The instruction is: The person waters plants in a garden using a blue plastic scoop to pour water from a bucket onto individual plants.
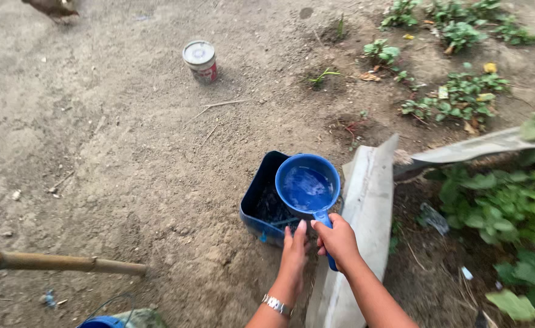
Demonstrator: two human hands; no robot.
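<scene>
Blue dipper [307,187] of water held over a dark blue tub [261,203] on bare dirt.

Right hand [338,239] with fingers wrapped tight round the dipper's handle; left hand [294,249] with fingers pressed together, tips resting on the tub's near rim. Beside them a grey plank [364,212]; farther off a tin can [200,61], a bamboo pole [55,262], green plants [498,200].

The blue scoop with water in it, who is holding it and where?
The right hand holds the blue scoop by its handle. The left hand holds nothing; it rests on the edge of the dark blue tub.
</scene>
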